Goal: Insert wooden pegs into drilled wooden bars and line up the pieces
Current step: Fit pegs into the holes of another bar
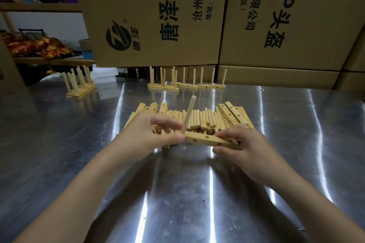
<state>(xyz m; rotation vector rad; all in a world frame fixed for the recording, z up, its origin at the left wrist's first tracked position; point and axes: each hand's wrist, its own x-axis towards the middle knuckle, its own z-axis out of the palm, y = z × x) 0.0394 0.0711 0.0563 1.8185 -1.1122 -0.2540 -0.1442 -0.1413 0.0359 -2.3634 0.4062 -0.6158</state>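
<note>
A drilled wooden bar (pixel 205 139) is held just above the metal table, with several holes showing along its side. My left hand (pixel 160 132) grips its left end, and my right hand (pixel 239 144) pinches its right end. One wooden peg (pixel 189 113) stands upright in the bar near the left end, tilted slightly to the right. Behind the bar lies a pile of loose pegs (pixel 201 120), with loose drilled bars on its left (pixel 152 109) and right (pixel 233 114).
Finished bars with upright pegs stand at the back: one group at the left (pixel 79 83) and a row in the middle (pixel 187 83). Big cardboard boxes (pixel 158 16) rise behind them. The shiny metal table (pixel 177 193) stretches toward me. A shelf with red packets (pixel 37 47) is at the far left.
</note>
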